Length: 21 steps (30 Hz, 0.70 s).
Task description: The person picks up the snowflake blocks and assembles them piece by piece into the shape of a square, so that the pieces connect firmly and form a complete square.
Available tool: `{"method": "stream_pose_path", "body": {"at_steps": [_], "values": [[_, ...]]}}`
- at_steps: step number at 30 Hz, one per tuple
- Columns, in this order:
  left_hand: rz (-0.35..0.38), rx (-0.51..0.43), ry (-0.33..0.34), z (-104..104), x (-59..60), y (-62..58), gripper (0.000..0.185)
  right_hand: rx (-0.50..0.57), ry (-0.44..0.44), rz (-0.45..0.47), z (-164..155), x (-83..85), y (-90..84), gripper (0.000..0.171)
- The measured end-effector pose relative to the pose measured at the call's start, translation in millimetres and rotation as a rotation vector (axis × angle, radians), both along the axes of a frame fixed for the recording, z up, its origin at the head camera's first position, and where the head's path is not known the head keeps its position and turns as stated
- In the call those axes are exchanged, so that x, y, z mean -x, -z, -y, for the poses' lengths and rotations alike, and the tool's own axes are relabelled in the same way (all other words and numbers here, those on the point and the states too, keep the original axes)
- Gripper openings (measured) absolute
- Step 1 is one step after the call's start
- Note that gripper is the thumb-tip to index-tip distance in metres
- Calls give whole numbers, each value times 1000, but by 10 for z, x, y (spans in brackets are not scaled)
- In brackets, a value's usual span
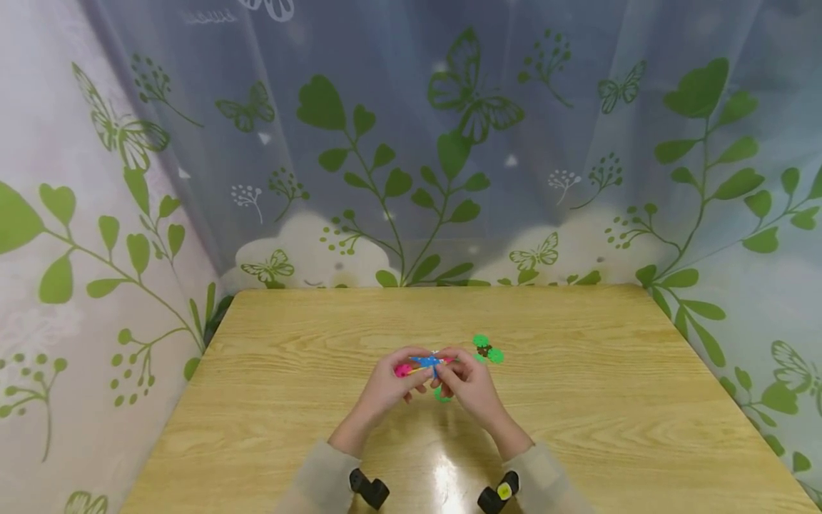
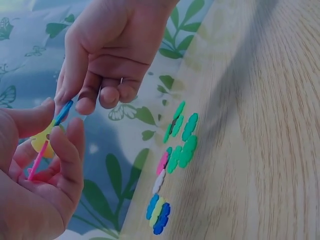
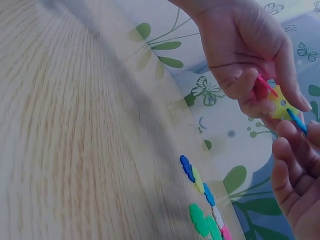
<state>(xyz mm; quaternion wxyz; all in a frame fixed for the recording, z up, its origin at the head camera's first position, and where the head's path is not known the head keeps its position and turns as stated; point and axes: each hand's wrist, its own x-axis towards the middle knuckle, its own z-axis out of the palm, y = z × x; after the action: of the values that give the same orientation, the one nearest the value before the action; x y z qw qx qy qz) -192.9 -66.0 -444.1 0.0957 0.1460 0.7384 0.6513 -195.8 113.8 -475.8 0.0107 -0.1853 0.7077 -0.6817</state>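
Observation:
My left hand [image 1: 394,378] holds a yellow notched building disc [image 3: 278,106] with a pink disc [image 2: 38,161] set on edge against it, in the fingers and palm. From the other side my right hand [image 1: 472,385] pinches a blue disc [image 2: 63,113] between thumb and fingers. In both wrist views the blue disc's edge meets the yellow disc. The hands are close together above the table, and fingers hide part of the discs.
Loose discs lie on the wooden table [image 1: 289,335]: several green discs [image 2: 188,151], a pink disc [image 2: 162,163], a white disc [image 2: 159,181], a yellow disc [image 2: 157,213] and a dark blue disc [image 2: 162,219]. A patterned curtain [image 1: 398,178] hangs behind the table.

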Motion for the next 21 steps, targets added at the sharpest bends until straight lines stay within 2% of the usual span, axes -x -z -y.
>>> {"method": "stream_pose_path", "body": {"at_steps": [4, 7, 13, 16, 21], "values": [[40, -39, -22, 16, 1, -1, 31, -36, 11, -14, -38, -45, -90, 22], [78, -73, -37, 30, 5, -3, 31, -38, 46, 5, -96, -34, -81, 22], [103, -104, -38, 47, 18, 6, 32, -36, 145, 65, -245, 102, 138, 19], [116, -113, -40, 53, 24, 17, 33, -118, 203, 69, -294, 153, 233, 16], [128, -142, -50, 60, 31, 40, 34, -346, 271, 19, -329, 190, 317, 15]]}}
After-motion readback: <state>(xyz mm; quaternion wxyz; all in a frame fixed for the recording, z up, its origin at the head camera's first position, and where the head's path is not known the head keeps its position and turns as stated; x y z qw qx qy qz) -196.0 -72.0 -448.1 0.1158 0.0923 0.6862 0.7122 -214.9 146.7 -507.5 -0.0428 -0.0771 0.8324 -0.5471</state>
